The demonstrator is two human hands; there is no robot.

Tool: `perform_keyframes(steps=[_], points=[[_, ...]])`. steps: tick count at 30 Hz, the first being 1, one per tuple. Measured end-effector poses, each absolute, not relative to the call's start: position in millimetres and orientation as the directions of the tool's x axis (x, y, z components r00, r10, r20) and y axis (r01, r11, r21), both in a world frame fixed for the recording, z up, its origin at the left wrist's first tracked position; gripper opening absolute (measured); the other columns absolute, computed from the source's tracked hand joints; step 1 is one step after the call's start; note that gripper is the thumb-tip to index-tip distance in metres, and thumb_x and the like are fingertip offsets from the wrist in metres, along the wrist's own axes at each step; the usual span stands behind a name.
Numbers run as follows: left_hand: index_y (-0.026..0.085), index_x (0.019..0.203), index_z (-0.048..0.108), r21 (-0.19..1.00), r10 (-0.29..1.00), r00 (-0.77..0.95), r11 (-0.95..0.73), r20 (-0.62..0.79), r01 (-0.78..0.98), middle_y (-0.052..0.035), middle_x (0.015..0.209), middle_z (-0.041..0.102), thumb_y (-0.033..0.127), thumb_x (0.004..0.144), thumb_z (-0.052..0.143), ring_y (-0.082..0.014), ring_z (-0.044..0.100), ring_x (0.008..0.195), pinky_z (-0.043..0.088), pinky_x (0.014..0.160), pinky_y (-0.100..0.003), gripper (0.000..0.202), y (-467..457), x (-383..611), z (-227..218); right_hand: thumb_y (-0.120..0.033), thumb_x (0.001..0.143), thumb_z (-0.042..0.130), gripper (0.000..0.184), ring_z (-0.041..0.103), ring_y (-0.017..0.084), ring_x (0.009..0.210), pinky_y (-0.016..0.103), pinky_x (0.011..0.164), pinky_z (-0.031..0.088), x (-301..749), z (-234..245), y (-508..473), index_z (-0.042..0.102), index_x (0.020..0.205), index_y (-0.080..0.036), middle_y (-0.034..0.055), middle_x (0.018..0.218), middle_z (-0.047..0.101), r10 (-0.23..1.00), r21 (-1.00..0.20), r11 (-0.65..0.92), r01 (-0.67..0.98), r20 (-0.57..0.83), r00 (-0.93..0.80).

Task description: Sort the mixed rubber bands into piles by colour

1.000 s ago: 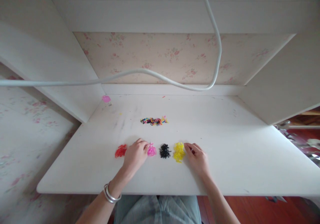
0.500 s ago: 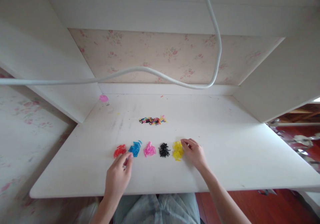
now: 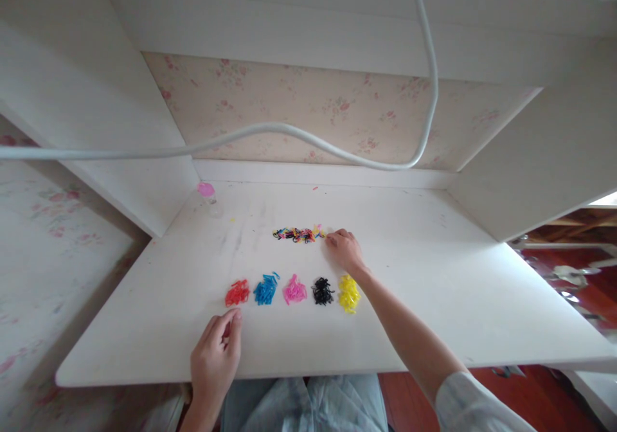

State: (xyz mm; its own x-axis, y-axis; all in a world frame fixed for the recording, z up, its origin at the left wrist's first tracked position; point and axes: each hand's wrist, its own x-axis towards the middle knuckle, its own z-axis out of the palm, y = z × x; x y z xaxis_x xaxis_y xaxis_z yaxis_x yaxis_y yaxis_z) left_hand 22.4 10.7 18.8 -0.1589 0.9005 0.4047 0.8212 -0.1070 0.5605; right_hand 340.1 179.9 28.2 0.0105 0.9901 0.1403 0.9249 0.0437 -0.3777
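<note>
Five small heaps of tiny rubber bands lie in a row on the white desk (image 3: 457,303): red (image 3: 236,292), blue (image 3: 265,288), pink (image 3: 294,290), black (image 3: 322,290), yellow (image 3: 349,293). Farther back lies a mixed-colour heap (image 3: 297,233). My right hand (image 3: 343,250) reaches to the right end of that mixed heap, fingers curled and touching it. My left hand (image 3: 215,355) rests near the desk's front edge, just below the red heap, fingers loosely curled with thumb and forefinger together; nothing shows in them.
A white cable (image 3: 299,136) hangs across the view above the desk. A small pink-capped object (image 3: 206,191) stands at the back left corner. White shelf panels flank the desk; floral wallpaper (image 3: 318,110) is behind. A red floor shows at right.
My right hand left the yellow heap and moved back to the mixed heap. My left hand drew back from the pink and blue heaps toward the front edge, uncovering the blue heap.
</note>
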Motion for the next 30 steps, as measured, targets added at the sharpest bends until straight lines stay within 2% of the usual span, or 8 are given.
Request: perform_keyframes(steps=[4, 13, 16, 20, 23, 30], points=[[0.020, 0.090, 0.063, 0.531, 0.901, -0.154, -0.095, 0.406, 0.842, -0.0010, 0.073, 0.063, 0.034, 0.088, 0.050, -0.0099, 0.058, 0.063, 0.044, 0.063, -0.020, 0.019, 11, 24, 18, -0.030, 0.091, 0.047, 0.025, 0.051, 0.019, 0.094, 0.028, 0.080, 0.037, 337, 26, 183, 0.070, 0.097, -0.027, 0.0053, 0.099, 0.062, 0.985, -0.392, 0.069, 0.917, 0.171, -0.001], [0.021, 0.092, 0.063, 0.499, 0.902, -0.144, -0.088, 0.407, 0.862, -0.0022, 0.079, 0.066, 0.033, 0.088, 0.048, -0.0100, 0.061, 0.064, 0.045, 0.062, -0.020, 0.019, 11, 25, 18, -0.025, 0.092, 0.041, 0.029, 0.053, 0.018, 0.090, 0.028, 0.083, 0.038, 350, 21, 176, 0.069, 0.090, -0.018, 0.0083, 0.094, 0.061, 0.980, -0.445, 0.064, 0.893, 0.198, 0.029], [0.021, 0.092, 0.063, 0.498, 0.908, -0.143, -0.080, 0.394, 0.863, -0.0018, 0.079, 0.066, 0.032, 0.088, 0.048, -0.0103, 0.061, 0.064, 0.044, 0.061, -0.020, 0.019, 11, 26, 19, -0.028, 0.091, 0.040, 0.030, 0.055, 0.016, 0.086, 0.027, 0.079, 0.040, 358, 23, 164, 0.069, 0.089, -0.018, 0.0071, 0.092, 0.061, 0.977, -0.473, 0.052, 0.880, 0.205, 0.053], [0.021, 0.094, 0.063, 0.489, 0.916, -0.141, -0.067, 0.377, 0.870, -0.0015, 0.080, 0.067, 0.033, 0.088, 0.049, -0.0101, 0.062, 0.065, 0.043, 0.061, -0.019, 0.019, 10, 27, 20, -0.036, 0.090, 0.042, 0.031, 0.056, 0.014, 0.078, 0.025, 0.072, 0.042, 366, 26, 136, 0.068, 0.087, -0.020, 0.0043, 0.090, 0.061, 0.968, -0.591, 0.063, 0.804, 0.232, 0.094], [0.022, 0.094, 0.063, 0.473, 0.917, -0.135, -0.064, 0.375, 0.878, -0.0007, 0.082, 0.067, 0.033, 0.088, 0.050, -0.0096, 0.062, 0.065, 0.043, 0.061, -0.019, 0.018, 9, 26, 19, -0.042, 0.089, 0.043, 0.033, 0.054, 0.013, 0.069, 0.026, 0.067, 0.042, 369, 28, 109, 0.068, 0.085, -0.021, 0.0036, 0.089, 0.062, 0.975, -0.649, 0.041, 0.760, 0.192, 0.112], [0.023, 0.096, 0.063, 0.466, 0.925, -0.120, -0.067, 0.360, 0.882, 0.0009, 0.085, 0.068, 0.034, 0.088, 0.052, -0.0081, 0.062, 0.066, 0.043, 0.063, -0.018, 0.017, 10, 27, 17, -0.044, 0.089, 0.043, 0.036, 0.054, 0.013, 0.067, 0.025, 0.063, 0.042, 384, 32, 68, 0.070, 0.087, -0.021, 0.0047, 0.090, 0.063, 0.986, -0.682, 0.012, 0.732, 0.130, 0.106]])
